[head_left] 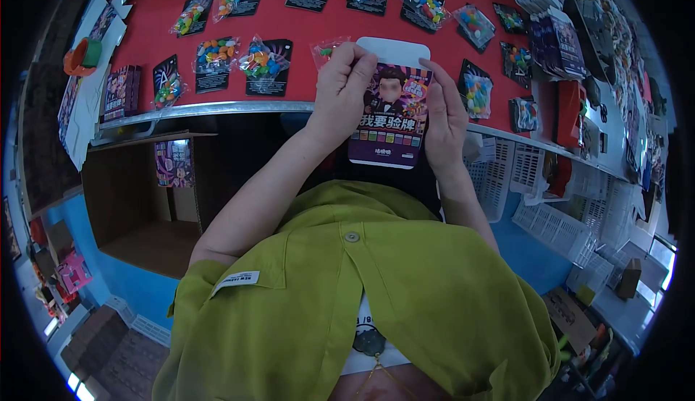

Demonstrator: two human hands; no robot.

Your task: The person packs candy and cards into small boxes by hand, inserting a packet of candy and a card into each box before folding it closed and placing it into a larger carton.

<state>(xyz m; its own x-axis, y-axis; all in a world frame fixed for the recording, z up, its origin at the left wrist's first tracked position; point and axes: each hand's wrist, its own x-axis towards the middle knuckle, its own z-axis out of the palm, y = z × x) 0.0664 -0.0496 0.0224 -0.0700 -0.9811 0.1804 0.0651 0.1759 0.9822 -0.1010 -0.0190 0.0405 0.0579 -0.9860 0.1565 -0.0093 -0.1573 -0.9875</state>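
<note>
While candy bags lie on the red table, your left hand pinches the purple box at its top left, thumb and bent fingers together. The box is between your 2 hands, white flap out. Your right hand holds its right edge; some fingers are hidden. Press softly, so it won't bend.

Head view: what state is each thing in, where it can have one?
Purple box: top flap open, held upright between both hands; inside not visible.
Left hand: closed on the box's edge.
Right hand: fingers on the opposite edge.
Candy bags: filled; seals too small to judge.
Carton: open-fronted.
Tape roll: partly used or full, cannot tell.
</note>
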